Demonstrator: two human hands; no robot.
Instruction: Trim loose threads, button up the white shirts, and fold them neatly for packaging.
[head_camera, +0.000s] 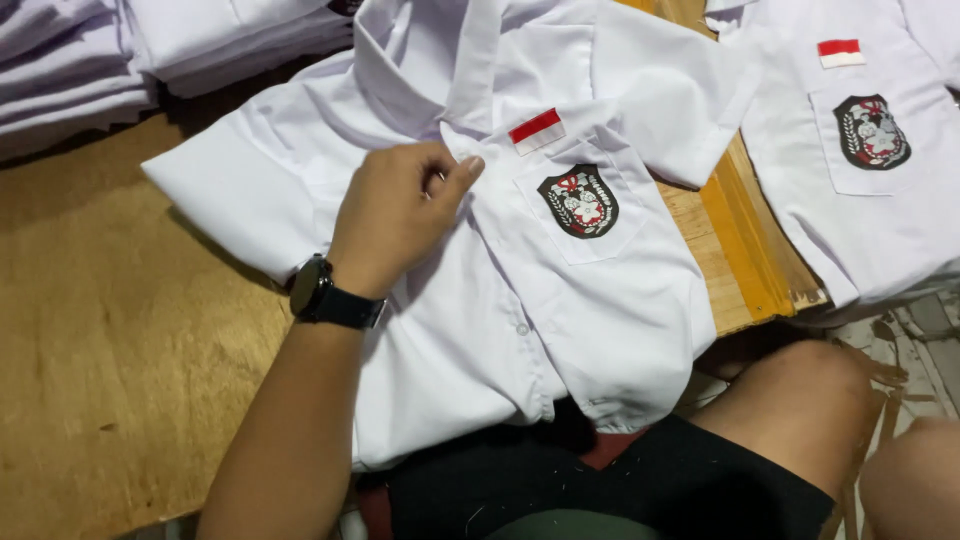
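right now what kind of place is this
Likely a garment workshop or uniform packing area: the left hand pinches a white uniform shirt on a wooden table, with a folded shirt stack and another badged shirt nearby.

The scene is lit evenly and fairly brightly from above, and the white shirt (560, 300) is rendered slightly washed out, with a faint violet cast. Soft shadows are thrown under its sleeve onto the wooden board (120, 330). The lower edge is kept dim. Slight softness, perhaps motion blur, is seen around the left hand (395, 210).
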